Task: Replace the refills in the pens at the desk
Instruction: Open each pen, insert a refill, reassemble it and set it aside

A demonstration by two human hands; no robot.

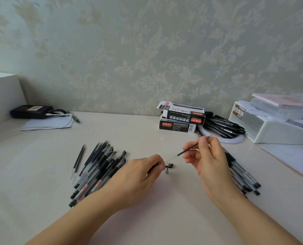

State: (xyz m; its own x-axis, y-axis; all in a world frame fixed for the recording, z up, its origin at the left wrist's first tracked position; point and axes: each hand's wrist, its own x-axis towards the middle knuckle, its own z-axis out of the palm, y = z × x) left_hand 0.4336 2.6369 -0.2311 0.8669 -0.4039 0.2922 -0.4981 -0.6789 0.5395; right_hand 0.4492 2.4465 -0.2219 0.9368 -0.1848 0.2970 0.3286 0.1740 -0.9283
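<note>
Smooth desk (147, 135); thin, perhaps plastic, refill (191, 147).

Home desk: floral wallpaper (147, 50), white desktop (41, 165), pen heaps (97, 170), refill boxes (180, 117).

Left hand (140, 175) gripping black pen barrel (168, 165), open end just past fingertips. Right hand (207, 156) pinching thin black refill (189, 148), tilted, lower clear end near barrel mouth. Small metal tip (166, 171) loose on surface (41, 174) just below barrel. Pile of pens and refills (97, 167) left of left hand. Second pen pile (242, 175) partly behind right hand. Two stacked refill boxes (181, 118) by wall, more black pens (223, 125) beside them. White plastic bin (274, 128) far right.
</note>
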